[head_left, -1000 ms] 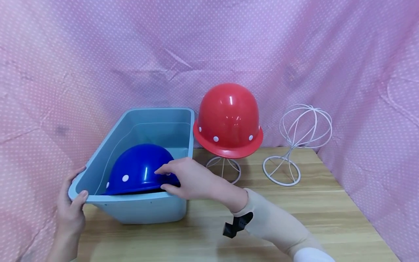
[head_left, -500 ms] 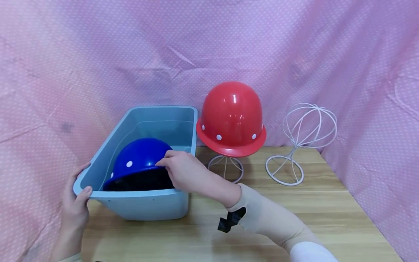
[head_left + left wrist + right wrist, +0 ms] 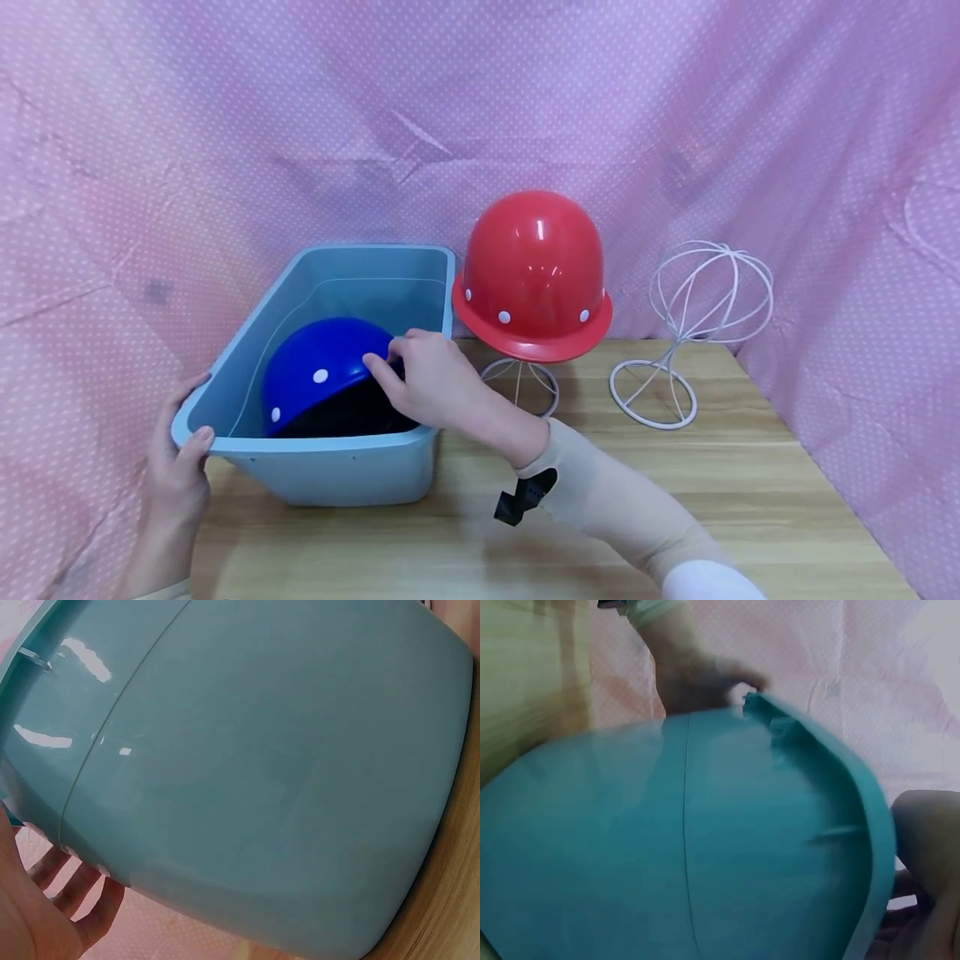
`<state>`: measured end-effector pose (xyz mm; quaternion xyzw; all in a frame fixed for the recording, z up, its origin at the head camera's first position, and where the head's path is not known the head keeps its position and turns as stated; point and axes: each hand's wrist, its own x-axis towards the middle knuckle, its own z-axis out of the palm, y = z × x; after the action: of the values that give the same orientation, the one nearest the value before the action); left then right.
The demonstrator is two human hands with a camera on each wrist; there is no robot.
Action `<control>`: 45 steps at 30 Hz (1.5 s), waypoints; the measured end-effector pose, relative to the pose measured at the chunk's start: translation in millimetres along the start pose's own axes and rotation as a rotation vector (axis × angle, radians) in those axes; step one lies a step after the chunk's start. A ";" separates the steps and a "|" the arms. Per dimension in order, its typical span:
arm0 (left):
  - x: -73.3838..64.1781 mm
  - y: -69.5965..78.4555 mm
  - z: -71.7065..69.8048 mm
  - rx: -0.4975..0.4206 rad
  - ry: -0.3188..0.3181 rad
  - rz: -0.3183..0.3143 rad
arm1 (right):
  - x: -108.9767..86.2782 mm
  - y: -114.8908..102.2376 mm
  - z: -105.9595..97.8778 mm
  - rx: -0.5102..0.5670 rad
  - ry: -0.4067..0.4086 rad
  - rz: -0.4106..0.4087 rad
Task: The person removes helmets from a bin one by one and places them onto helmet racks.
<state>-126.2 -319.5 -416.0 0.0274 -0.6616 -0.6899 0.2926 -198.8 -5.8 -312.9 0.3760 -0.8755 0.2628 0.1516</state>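
Note:
A blue hard hat (image 3: 322, 358) with white dots lies tilted inside the light blue plastic bin (image 3: 322, 447), its dark underside facing the near wall. My right hand (image 3: 435, 379) reaches over the bin's right side and pinches the hat's brim between thumb and fingers. At the near left corner my left hand (image 3: 180, 467) grips the bin's rim, thumb on the front edge. The left wrist view shows the fingers of that left hand (image 3: 45, 915) curled against the bin's outer wall (image 3: 262, 772). In the right wrist view, the right hand (image 3: 930, 870) is partly cut off beside the rim.
A red hard hat (image 3: 534, 275) sits on a white wire stand (image 3: 553, 392) right of the bin. Farther right stands a second, bare wire stand (image 3: 667, 367). All rest on a wooden table (image 3: 675, 500), with a pink dotted curtain (image 3: 480, 100) behind and at the sides.
My right hand has taken hold of the blue hard hat's brim and tipped its right side up, exposing the dark underside. My left hand keeps its grip on the bin.

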 end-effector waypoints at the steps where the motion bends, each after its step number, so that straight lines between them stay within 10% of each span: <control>1: -0.1 0.0 0.3 -0.002 -0.001 0.001 | 2.0 1.4 0.8 -0.017 0.013 0.020; 29: -4.4 -8.1 11.9 -0.124 0.085 0.020 | 34.4 32.0 18.4 0.113 -0.008 0.215; 38: -3.0 -10.6 13.3 -0.104 0.092 0.040 | 44.7 24.9 4.9 0.504 -0.226 0.550; 45: -3.0 -11.0 15.7 -0.101 0.104 0.050 | 56.1 26.3 9.3 0.937 -0.485 0.624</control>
<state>-134.4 -304.6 -425.3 0.0321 -0.6102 -0.7125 0.3448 -256.5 -28.4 -303.5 0.1774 -0.7452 0.5589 -0.3174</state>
